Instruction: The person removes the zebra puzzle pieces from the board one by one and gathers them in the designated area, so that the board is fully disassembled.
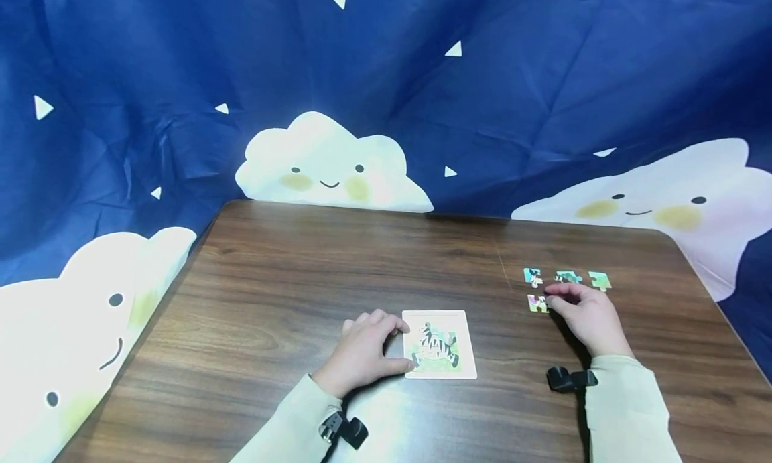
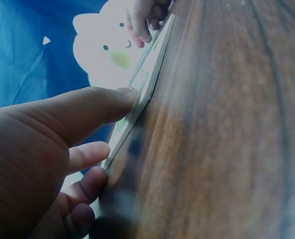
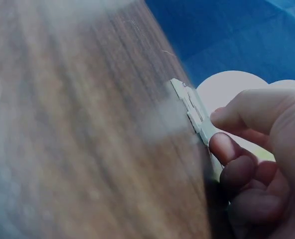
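A square zebra picture board [image 1: 439, 344] with a pale border lies flat on the table. My left hand [image 1: 366, 350] holds it by its left side, the thumb [image 2: 118, 103] on the top face and the forefinger at the edge. To the right, my right hand [image 1: 588, 315] reaches down to a small group of jigsaw pieces. Its thumb and forefinger pinch a pale jigsaw piece [image 3: 206, 130], mostly hidden from above. Just left of these fingertips lies a pink and green piece [image 1: 537, 303]. Beyond the hand are a blue piece [image 1: 533, 277], a teal piece [image 1: 567, 277] and a green piece [image 1: 600, 280].
The brown wooden table [image 1: 289, 262] has rounded far corners. Behind it hangs a blue curtain [image 1: 386, 61] with smiling white clouds. Each wrist wears a black camera strap, the left one [image 1: 344, 428] and the right one [image 1: 569, 379].
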### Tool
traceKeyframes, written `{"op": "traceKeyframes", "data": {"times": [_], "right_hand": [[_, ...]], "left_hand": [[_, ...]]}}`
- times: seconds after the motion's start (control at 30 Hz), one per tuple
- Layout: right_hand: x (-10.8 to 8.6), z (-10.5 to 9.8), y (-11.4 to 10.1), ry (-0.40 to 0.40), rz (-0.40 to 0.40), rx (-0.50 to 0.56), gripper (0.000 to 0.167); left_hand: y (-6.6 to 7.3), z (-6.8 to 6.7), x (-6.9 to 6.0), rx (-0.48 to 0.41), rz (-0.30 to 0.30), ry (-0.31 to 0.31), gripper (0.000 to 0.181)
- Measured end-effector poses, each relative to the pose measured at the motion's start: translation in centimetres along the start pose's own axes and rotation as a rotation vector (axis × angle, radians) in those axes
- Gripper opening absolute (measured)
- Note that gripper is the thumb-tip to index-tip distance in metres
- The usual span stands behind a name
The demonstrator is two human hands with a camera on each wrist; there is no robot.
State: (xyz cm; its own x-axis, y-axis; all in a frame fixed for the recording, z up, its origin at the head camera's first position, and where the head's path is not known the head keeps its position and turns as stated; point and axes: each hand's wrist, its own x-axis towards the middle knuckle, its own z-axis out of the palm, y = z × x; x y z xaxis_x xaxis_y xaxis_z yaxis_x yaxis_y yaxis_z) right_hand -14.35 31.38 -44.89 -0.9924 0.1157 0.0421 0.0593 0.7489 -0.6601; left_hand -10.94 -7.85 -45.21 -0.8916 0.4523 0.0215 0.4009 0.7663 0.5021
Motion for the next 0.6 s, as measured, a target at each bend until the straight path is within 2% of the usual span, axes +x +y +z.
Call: {"op": "traceKeyframes", "data": {"times": [0.2, 0.33, 0.47, 0.6], "right_hand": [[0.1, 0.2, -0.1, -0.005, -0.010, -0.020, 0.027], [0.0, 0.4, -0.5, 0.021, -0.018, 0.009, 0.026], [-0.2, 0.6, -1.7, 0.021, -0.043, 0.040, 0.026], [-0.4, 1.3, -3.5, -0.011, -0.087, 0.051, 0.025]], "left_hand": [[0.0, 0.0, -0.1, 0.001, 0.012, 0.015, 0.054], [0.0, 0.1, -0.1, 0.004, 0.009, 0.016, 0.054], [-0.1, 0.1, -0.1, 0.012, 0.012, 0.015, 0.054], [0.0, 0.0, -0.1, 0.002, 0.019, 0.014, 0.054]]}}
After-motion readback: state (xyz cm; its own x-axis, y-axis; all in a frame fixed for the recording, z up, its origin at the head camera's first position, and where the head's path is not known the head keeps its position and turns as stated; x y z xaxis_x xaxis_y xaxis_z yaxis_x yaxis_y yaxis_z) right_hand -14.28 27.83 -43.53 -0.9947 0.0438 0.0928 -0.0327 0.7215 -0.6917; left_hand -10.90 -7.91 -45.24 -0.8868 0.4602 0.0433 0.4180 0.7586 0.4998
